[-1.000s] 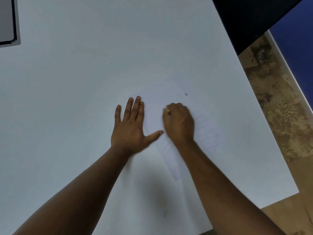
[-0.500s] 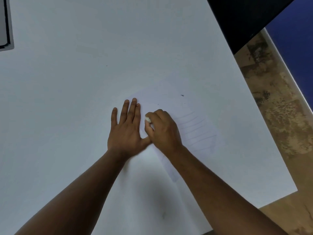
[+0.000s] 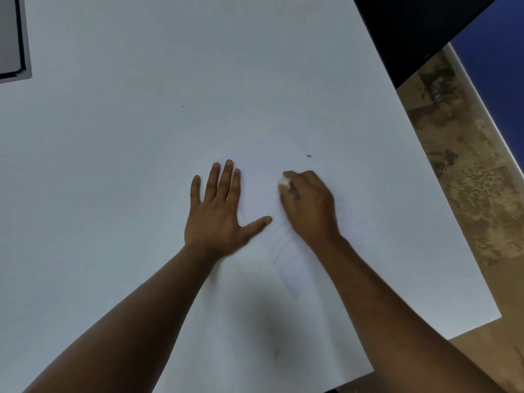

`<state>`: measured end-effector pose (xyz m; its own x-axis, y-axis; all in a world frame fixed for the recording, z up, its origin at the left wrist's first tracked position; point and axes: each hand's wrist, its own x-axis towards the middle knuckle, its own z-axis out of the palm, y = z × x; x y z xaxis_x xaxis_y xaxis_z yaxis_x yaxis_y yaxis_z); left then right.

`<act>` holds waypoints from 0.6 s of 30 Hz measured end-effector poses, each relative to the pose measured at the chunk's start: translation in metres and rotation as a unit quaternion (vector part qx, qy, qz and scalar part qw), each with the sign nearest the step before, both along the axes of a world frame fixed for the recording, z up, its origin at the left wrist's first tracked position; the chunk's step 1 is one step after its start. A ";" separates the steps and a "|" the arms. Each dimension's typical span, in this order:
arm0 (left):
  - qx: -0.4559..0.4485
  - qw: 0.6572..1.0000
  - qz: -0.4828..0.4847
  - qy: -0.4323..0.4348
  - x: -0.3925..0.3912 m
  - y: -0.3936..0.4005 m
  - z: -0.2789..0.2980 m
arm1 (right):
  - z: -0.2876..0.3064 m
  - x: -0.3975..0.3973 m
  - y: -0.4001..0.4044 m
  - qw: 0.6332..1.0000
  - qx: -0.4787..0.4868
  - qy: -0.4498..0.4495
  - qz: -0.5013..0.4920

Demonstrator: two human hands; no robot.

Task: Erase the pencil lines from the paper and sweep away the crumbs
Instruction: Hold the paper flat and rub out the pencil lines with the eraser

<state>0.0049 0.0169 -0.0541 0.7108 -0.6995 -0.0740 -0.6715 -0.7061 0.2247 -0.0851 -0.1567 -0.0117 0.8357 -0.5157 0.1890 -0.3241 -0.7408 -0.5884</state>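
Head view. The left hand (image 3: 218, 214) lies flat with fingers spread, palm down, pinning the left part of the paper (image 3: 255, 191) to the white table (image 3: 113, 137). The right hand (image 3: 307, 205) is closed on a small white eraser (image 3: 285, 181), which shows at the fingertips and rests on the sheet. Faint pencil lines (image 3: 279, 245) remain nearer the body, below the right hand and beside its wrist, running roughly parallel and slanted. The next strokes probably call for drawing the eraser back toward the body. A dark crumb (image 3: 309, 156) lies beyond the right hand.
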 end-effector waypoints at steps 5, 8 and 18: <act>-0.008 1.000 -0.010 0.004 0.000 0.003 0.003 | -0.003 -0.010 0.019 0.995 0.092 -0.017 0.024; -0.009 1.000 -0.006 0.019 -0.004 0.007 0.003 | -0.002 -0.008 0.013 0.992 0.126 -0.015 0.002; 0.001 1.000 -0.023 -0.001 -0.009 0.011 0.001 | -0.003 0.018 0.049 0.996 0.002 0.043 0.074</act>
